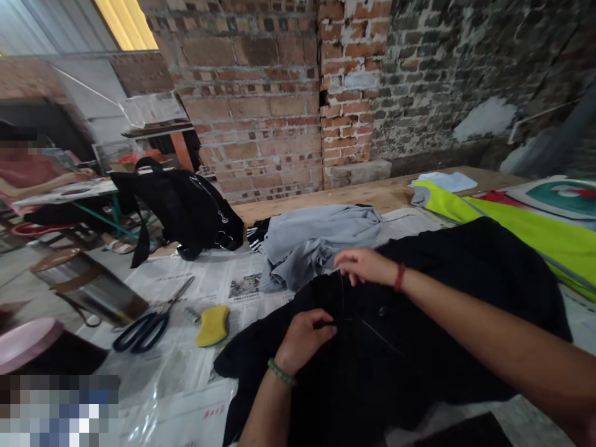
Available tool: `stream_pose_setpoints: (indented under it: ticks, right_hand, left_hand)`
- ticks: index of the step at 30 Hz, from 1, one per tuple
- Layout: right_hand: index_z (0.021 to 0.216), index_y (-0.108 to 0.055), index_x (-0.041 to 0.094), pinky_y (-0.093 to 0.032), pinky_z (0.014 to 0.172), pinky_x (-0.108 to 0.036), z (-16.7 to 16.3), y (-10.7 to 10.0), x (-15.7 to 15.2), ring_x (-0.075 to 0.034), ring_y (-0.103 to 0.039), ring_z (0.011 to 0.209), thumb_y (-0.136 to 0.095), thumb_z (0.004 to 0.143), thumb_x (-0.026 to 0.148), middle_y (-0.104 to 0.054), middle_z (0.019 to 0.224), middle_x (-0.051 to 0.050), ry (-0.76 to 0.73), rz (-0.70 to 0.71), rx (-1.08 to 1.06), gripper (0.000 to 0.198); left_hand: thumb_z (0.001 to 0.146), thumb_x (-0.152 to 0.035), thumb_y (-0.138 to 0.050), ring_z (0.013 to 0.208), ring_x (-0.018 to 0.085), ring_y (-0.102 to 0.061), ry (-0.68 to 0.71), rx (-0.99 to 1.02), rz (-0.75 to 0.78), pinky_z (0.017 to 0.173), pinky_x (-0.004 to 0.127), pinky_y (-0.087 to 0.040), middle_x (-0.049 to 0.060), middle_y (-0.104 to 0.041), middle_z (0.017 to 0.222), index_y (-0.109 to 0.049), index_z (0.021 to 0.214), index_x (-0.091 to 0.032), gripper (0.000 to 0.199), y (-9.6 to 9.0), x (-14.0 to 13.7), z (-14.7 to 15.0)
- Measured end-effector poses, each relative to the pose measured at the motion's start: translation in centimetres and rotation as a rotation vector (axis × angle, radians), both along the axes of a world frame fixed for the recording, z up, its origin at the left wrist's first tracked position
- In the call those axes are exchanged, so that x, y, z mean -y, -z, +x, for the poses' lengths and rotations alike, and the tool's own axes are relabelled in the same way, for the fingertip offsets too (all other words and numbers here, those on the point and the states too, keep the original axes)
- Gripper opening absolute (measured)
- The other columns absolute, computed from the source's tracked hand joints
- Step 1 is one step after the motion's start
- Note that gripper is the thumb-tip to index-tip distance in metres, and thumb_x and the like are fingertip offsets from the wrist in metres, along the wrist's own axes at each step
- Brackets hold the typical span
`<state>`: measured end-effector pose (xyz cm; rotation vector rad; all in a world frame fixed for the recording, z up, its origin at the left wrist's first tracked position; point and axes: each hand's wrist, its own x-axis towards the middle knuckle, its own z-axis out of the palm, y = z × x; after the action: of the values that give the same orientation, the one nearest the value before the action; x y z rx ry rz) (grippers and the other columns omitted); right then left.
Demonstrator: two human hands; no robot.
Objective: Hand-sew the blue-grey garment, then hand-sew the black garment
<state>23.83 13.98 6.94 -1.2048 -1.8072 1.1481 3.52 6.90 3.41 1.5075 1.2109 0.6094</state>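
A black garment (433, 323) lies spread in front of me, with a dark button (382, 310) on it. My left hand (307, 335), with a green bead bracelet at the wrist, rests on the cloth, thumb and forefinger closed on a bit of it. Just above the garment, farther away, is my right hand (367, 266), with a red band at the wrist and its fingers bent together. A thin pale thread (343, 298) runs from near its fingertips down to the cloth by my left hand. Whether a needle is there, I cannot make out.
Dark-handled scissors (153, 323), a yellow sponge (213, 326) and a steel flask (90, 288) stand or lie at left on newspaper (186, 379). Behind are a black backpack (186, 208) and grey clothing (321, 233). At right lie a yellow vest (526, 236) and an iron (559, 197). A person sits far left.
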Motion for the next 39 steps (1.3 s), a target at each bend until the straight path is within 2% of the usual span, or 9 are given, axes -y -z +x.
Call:
stream_pose_setpoints:
  ticks: [3, 6, 14, 25, 33, 36, 39]
  right_hand:
    - [0.083, -0.064, 0.020, -0.045, 0.061, -0.021, -1.0, 2.7, 3.2, -0.011, -0.059, 0.063, -0.048, 0.078, 0.017, -0.063, 0.074, 0.000, -0.154, 0.257, 0.231, 0.017]
    - [0.086, -0.066, 0.021, -0.044, 0.073, -0.023, -1.0, 3.7, 4.4, -0.013, -0.059, 0.078, -0.045, 0.078, 0.013, -0.064, 0.084, -0.002, -0.216, 0.343, 0.298, 0.023]
    - [0.085, -0.068, 0.021, -0.044, 0.071, -0.020, -0.6, 4.2, 4.3, -0.011, -0.059, 0.075, -0.045, 0.075, 0.010, -0.063, 0.081, -0.001, -0.326, 0.228, 0.258, 0.027]
    - [0.085, -0.067, 0.018, -0.043, 0.069, -0.020, -0.7, 4.6, 4.8, -0.011, -0.058, 0.071, -0.046, 0.074, 0.013, -0.065, 0.077, 0.000, -0.329, 0.093, 0.144, 0.024]
    - [0.085, -0.067, 0.016, -0.043, 0.067, -0.019, -1.1, 5.4, 4.8, -0.010, -0.057, 0.069, -0.046, 0.074, 0.015, -0.064, 0.075, 0.001, -0.320, 0.003, 0.078, 0.023]
    - [0.084, -0.067, 0.016, -0.043, 0.066, -0.019, -1.2, 5.9, 4.8, -0.010, -0.057, 0.069, -0.046, 0.076, 0.017, -0.064, 0.075, 0.001, -0.304, 0.022, 0.053, 0.022]
    - [0.082, -0.067, 0.016, -0.043, 0.066, -0.020, -1.2, 5.9, 4.8, -0.010, -0.056, 0.070, -0.046, 0.076, 0.016, -0.064, 0.075, 0.000, -0.296, 0.098, 0.061, 0.022]
  left_hand:
    - [0.060, -0.030, -0.067, 0.048, 0.009, -0.044, -0.007, 0.081, -0.068, 0.048, 0.020, -0.032, -0.004, -0.054, 0.054, -0.065, 0.067, -0.016, 0.016, -0.4, 0.1, 0.0]
    - [0.059, -0.030, -0.069, 0.049, 0.009, -0.046, -0.033, 0.160, -0.154, 0.048, 0.019, -0.034, -0.003, -0.056, 0.056, -0.065, 0.067, -0.015, 0.017, -0.5, 0.0, 0.1]
    - [0.059, -0.028, -0.070, 0.047, 0.008, -0.047, -0.053, 0.264, -0.220, 0.048, 0.018, -0.035, -0.004, -0.057, 0.054, -0.065, 0.065, -0.015, 0.015, -0.3, -0.1, 0.1]
    - [0.060, -0.023, -0.068, 0.048, 0.007, -0.044, -0.066, 0.271, -0.209, 0.047, 0.017, -0.033, -0.004, -0.055, 0.053, -0.064, 0.063, -0.014, 0.010, -0.5, -0.1, 0.2]
    - [0.065, -0.028, -0.067, 0.049, 0.006, -0.044, -0.003, 0.305, -0.216, 0.049, 0.018, -0.033, -0.004, -0.055, 0.056, -0.064, 0.068, -0.013, 0.016, -0.5, -0.1, 0.0]
    - [0.065, -0.029, -0.067, 0.049, 0.007, -0.044, -0.010, 0.305, -0.222, 0.050, 0.018, -0.033, -0.003, -0.055, 0.056, -0.064, 0.068, -0.012, 0.017, -0.4, -0.1, 0.0]
    - [0.065, -0.030, -0.068, 0.051, 0.007, -0.044, -0.026, 0.287, -0.218, 0.051, 0.018, -0.033, -0.003, -0.055, 0.056, -0.063, 0.068, -0.013, 0.018, -0.2, -0.3, 0.1]
